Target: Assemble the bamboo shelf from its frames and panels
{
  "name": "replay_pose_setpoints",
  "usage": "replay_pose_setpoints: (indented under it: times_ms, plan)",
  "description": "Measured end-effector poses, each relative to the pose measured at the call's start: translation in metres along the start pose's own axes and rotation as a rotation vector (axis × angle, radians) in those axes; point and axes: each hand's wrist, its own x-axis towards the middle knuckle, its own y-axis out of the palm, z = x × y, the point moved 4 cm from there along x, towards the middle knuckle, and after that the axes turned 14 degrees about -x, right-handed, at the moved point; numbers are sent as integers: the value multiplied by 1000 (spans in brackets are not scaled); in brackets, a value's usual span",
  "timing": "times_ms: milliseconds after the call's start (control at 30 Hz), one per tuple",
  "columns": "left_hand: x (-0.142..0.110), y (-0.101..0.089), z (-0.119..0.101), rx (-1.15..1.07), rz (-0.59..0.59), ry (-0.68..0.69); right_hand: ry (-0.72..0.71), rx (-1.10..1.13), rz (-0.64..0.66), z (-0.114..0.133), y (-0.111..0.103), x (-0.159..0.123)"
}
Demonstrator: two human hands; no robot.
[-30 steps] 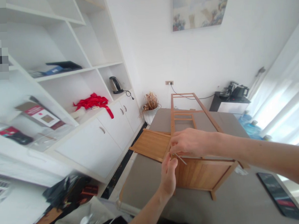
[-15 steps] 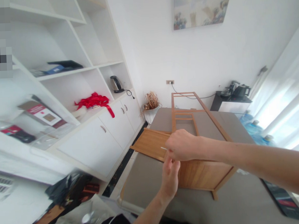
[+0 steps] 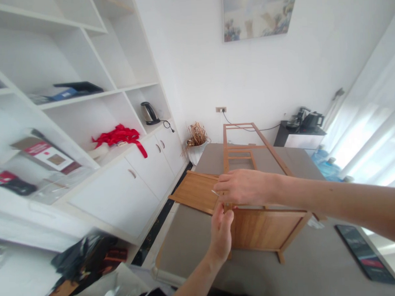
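A light wooden cabinet frame (image 3: 263, 226) lies on its side on the grey table (image 3: 294, 270), its open slatted frame (image 3: 239, 146) reaching away from me. My right hand (image 3: 241, 187) is closed over the near left corner of the frame, pinching a thin metal tool (image 3: 215, 192) whose tip sticks out to the left. Just below it, my left hand (image 3: 221, 232) is closed around the corner post. A loose wooden panel (image 3: 196, 191) lies flat to the left of both hands.
A black phone (image 3: 364, 254) lies on the table at the right. White shelves and cabinets (image 3: 127, 186) line the left wall, with a kettle (image 3: 147, 112) and red ribbon (image 3: 118, 135). A side table with kettles (image 3: 301, 134) and water bottles (image 3: 325, 166) stand at the back right.
My right hand has turned over the corner: the thin metal tool pointed down-right a second ago and now sticks out to the left. The left hand stays on the post.
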Motion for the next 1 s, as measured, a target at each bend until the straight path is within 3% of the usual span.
replay_pose_setpoints:
  times_ms: [500,1000]
  plan:
    - [-8,0,-3,2,-39,8,-198,-105,4,1,1,16]
    - [-16,0,-2,21,-94,6,51,50,8,6,9,-2]
